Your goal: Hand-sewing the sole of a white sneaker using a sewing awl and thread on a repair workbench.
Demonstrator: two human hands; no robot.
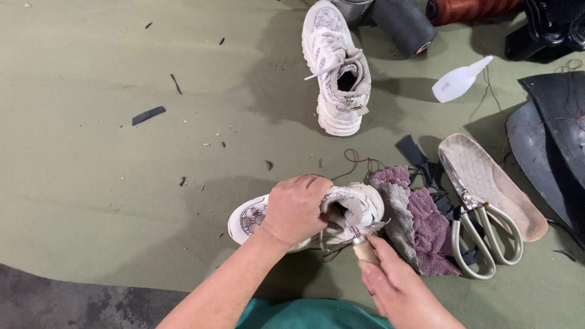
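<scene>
1. The left hand (295, 209) is clamped over the top of a white sneaker (341, 210) lying on its side at lower centre of the frame, fingers curled around the collar.
2. The right hand (396, 286), at the lower right of centre, is closed around a wooden-handled awl (364, 247); its metal tip touches the sneaker's side near the heel opening.
3. The sneaker rests on a green counter (91, 152), its toe pointing to the left of the frame.
4. Just beside the sneaker, to the right, lies a crumpled purple and grey towel (420, 222).
5. Right of the towel sit large shears (484, 234) with pale handles, partly over a beige insole (496, 183).
6. The matching second sneaker (335, 67) stands upright at upper centre, well apart from the hands.
7. A white squeeze bottle (460, 80) lies tilted at upper right, near dark thread spools (402, 24).
8. Brown thread (359, 161) curls on the counter between the two sneakers.
9. Small dark scraps (148, 115) are scattered across the left half.
</scene>
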